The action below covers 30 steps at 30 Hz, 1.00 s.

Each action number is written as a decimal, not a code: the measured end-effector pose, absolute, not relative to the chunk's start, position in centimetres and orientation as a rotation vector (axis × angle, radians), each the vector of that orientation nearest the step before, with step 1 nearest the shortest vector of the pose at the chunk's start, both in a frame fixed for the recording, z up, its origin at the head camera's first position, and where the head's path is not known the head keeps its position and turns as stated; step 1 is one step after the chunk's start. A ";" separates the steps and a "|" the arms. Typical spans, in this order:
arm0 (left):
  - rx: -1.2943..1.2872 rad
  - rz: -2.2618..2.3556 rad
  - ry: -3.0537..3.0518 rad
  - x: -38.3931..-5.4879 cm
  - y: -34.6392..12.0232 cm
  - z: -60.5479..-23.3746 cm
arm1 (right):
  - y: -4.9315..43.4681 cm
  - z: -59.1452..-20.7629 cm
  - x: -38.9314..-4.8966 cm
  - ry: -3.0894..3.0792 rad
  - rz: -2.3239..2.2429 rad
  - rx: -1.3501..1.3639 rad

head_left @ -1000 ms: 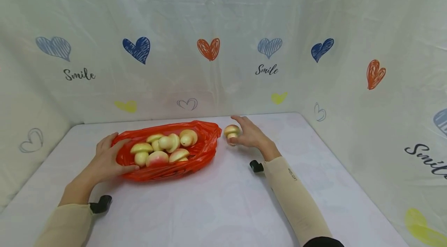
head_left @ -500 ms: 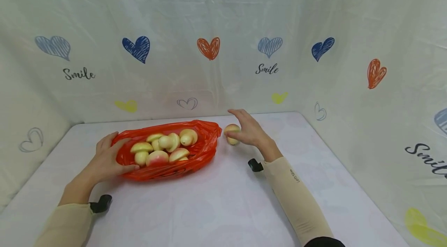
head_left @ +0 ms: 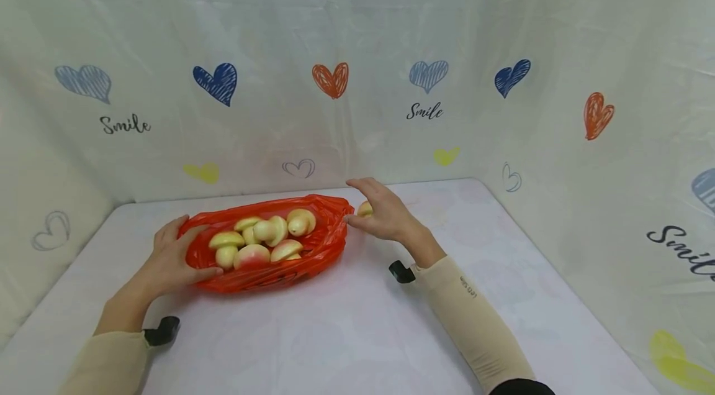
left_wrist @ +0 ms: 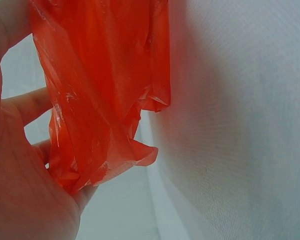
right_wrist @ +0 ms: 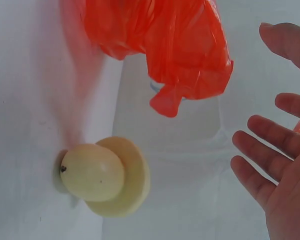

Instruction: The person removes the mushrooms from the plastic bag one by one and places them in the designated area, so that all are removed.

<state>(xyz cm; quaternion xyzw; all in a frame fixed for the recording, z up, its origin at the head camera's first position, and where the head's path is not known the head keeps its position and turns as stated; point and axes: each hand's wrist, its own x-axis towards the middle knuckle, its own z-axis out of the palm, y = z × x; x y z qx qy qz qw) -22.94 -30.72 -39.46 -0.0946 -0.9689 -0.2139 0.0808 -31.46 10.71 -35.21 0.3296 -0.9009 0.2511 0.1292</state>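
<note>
A red plastic bag (head_left: 331, 240) lies with its mouth wide, holding several yellow mushrooms (head_left: 252, 254), some with a pink blush. My left hand (head_left: 170, 258) holds the bag's left end, its thumb at the near rim and its fingers at the far side. In the left wrist view, crumpled red film (left_wrist: 95, 100) hangs between the thumb and fingers. Beside the bag's right end, my right hand (head_left: 385, 215) has its fingers spread and holds nothing. A loose mushroom (right_wrist: 92, 172) lies on the table, mostly hidden behind that hand in the head view.
A white-covered table (head_left: 313, 339) carries everything. Right behind it hangs a pale curtain (head_left: 268, 28) printed with hearts, which also runs along both sides. Black wrist cameras (head_left: 402, 272) stick out below each wrist.
My right hand has moved left, off the loose mushroom and up to the bag's right end. The mushroom stays on the table. My left hand and the bag have not moved.
</note>
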 end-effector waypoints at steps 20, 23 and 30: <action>-0.346 -0.671 -2.830 -22.7 -31.0 -39.9 | 7.9 -36.3 -29.8 -2.516 0.696 1.172; -0.340 -0.673 -2.833 -22.6 -31.1 -39.9 | 7.2 -36.3 -29.7 -2.500 0.708 1.210; -0.328 -0.669 -2.835 -22.8 -31.0 -39.8 | 5.7 -36.1 -29.4 -2.548 0.731 1.273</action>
